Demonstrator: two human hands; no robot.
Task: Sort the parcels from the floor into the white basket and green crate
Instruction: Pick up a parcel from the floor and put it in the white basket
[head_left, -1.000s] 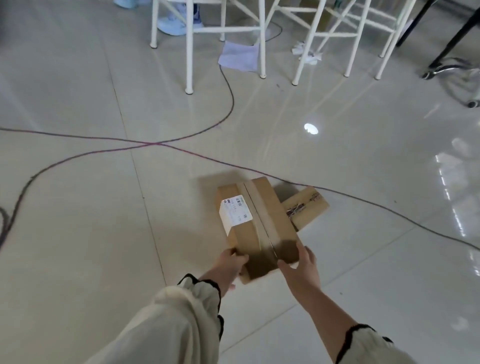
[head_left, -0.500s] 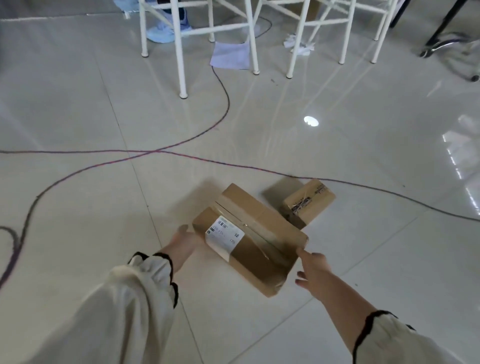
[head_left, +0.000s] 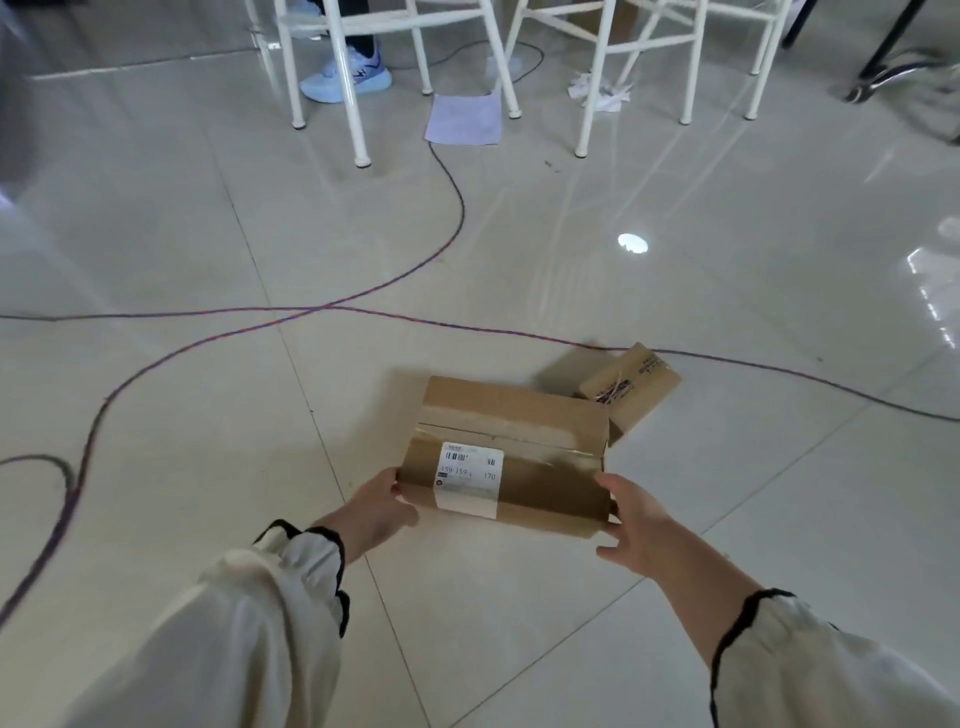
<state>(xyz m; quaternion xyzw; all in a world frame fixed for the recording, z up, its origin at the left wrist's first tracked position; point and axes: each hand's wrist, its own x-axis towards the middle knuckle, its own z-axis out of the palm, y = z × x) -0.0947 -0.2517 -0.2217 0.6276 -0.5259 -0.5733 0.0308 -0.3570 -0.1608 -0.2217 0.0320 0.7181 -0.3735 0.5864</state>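
A large brown cardboard parcel (head_left: 519, 415) with a white shipping label and clear tape is lifted just above the tiled floor. My left hand (head_left: 382, 506) holds its left end and my right hand (head_left: 631, 519) holds its right end, fingers wrapped under the edges. A smaller brown parcel (head_left: 631, 384) lies on the floor just behind it to the right. Neither the white basket nor the green crate is in view.
Dark cables (head_left: 363, 306) cross the floor behind the parcels. White metal chair legs (head_left: 350, 104) stand at the back, with a person's light blue shoe (head_left: 345, 80), a sheet of paper (head_left: 465, 119) and crumpled tissue (head_left: 597, 93) among them. A black chair base (head_left: 893, 78) stands far right.
The large parcel has turned from a diagonal to lying crosswise in front of me, label facing me. Both hands shifted to its two ends.
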